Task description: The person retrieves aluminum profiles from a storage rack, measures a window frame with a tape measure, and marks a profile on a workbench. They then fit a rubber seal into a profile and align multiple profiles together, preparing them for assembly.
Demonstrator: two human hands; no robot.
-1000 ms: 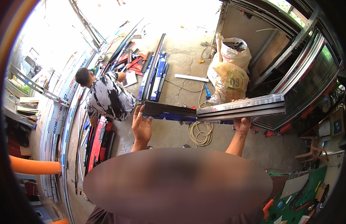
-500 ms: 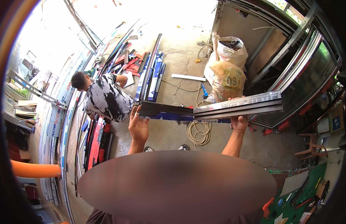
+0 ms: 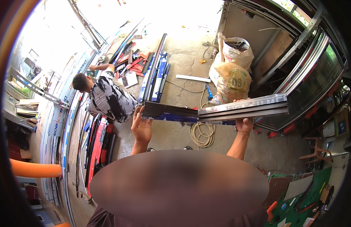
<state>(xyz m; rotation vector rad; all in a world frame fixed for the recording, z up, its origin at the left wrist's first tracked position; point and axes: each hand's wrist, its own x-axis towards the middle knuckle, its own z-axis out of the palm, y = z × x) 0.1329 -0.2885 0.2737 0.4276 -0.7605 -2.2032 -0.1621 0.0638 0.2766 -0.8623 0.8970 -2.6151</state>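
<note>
Two lengths of aluminium profile are held up in front of me, meeting at a shallow angle. The dark profile on the left has blue film along its lower edge. The film-covered profile on the right shows grooves along its near side. My left hand supports the left end of the dark profile, palm up, its fingers partly hidden under it. Wrapped round the film-covered profile from below is my right hand, with fingertips showing over the far edge.
A co-worker in a patterned shirt crouches at the left. Stacked blue-filmed profiles, red offcuts and red bars lie on the floor. Filled sacks, a coiled hose and leaning framed panels stand or lie around.
The co-worker's arm has swung forward and left, away from the offcuts' near side. My hands and both profiles keep nearly the same pose; the whole view has shifted slightly.
</note>
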